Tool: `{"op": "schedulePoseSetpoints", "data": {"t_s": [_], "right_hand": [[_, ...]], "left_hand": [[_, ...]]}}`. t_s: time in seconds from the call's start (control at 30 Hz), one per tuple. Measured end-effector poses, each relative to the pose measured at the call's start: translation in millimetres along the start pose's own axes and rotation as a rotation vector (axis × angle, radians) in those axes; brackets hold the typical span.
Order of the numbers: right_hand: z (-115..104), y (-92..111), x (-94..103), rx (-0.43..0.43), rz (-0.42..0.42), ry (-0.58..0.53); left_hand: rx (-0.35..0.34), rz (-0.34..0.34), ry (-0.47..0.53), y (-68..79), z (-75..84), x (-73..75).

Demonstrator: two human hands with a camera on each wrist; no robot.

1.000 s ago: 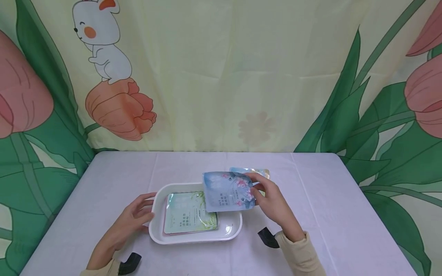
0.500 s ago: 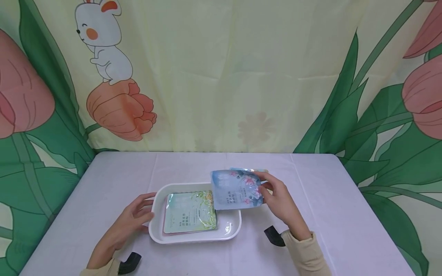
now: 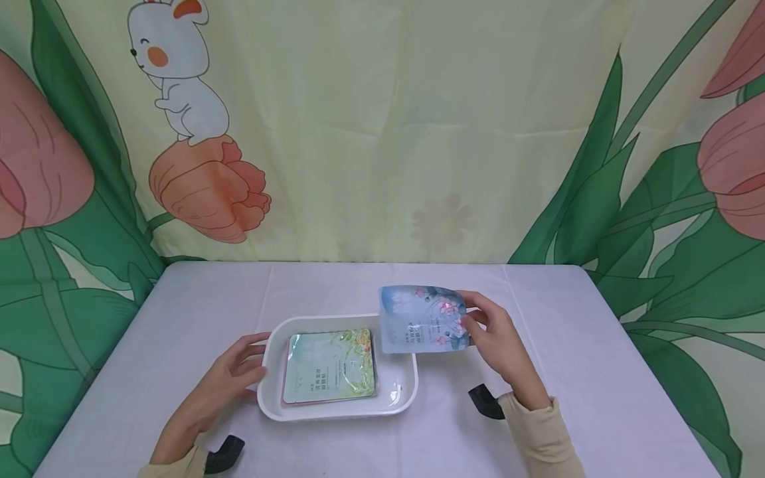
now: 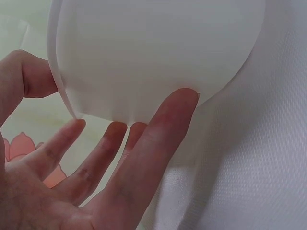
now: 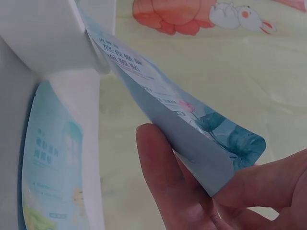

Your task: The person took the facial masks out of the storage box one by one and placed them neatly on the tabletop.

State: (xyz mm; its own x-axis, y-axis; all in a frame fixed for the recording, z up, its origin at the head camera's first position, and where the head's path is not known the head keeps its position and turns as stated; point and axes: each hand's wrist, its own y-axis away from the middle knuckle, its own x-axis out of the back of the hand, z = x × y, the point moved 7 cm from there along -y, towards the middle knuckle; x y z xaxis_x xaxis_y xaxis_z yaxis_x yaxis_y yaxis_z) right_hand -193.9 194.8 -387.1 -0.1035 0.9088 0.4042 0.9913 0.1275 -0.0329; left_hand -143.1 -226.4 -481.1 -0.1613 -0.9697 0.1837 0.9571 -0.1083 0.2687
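My right hand (image 3: 499,338) pinches the right edge of a blue face mask packet (image 3: 423,320) printed with pink flowers, thumb on its front. The packet is raised, its left part over the right rim of a white tray (image 3: 397,405). In the tray lies a small stack topped by a pale green face mask packet (image 3: 327,365). My left hand (image 3: 224,378) touches the tray's left end; in the left wrist view thumb and fingertips rest against its outer wall (image 4: 153,57). Another light blue packet (image 5: 53,158), on the table in the right wrist view, is hidden in the head view.
A white cloth covers the table (image 3: 526,292). Behind it hangs a curtain (image 3: 466,133) printed with tulips and a white rabbit. A black wrist mount (image 3: 487,401) sits by the right sleeve, another (image 3: 224,455) by the left.
My right hand has carried the blue packet to the right and slightly back, uncovering more of the green packet and covering the one behind. My left hand and the tray stay nearly still.
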Motion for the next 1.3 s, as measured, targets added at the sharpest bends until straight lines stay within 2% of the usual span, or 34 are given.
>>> {"op": "schedulePoseSetpoints", "data": {"t_s": [0.57,1.0,1.3], "right_hand": [[5,-2,27.3,-0.041,0.052,0.073],[6,-4,49.6,-0.034,0.082,0.106],[13,-3,62.5,-0.071,0.099,0.13]], "left_hand": [[-0.003,-0.01,0.005,1.9,1.4,-0.6],[-0.01,-0.007,0.004,0.9,2.0,-1.0],[-0.002,-0.006,0.005,1.2,1.4,-1.2]]}}
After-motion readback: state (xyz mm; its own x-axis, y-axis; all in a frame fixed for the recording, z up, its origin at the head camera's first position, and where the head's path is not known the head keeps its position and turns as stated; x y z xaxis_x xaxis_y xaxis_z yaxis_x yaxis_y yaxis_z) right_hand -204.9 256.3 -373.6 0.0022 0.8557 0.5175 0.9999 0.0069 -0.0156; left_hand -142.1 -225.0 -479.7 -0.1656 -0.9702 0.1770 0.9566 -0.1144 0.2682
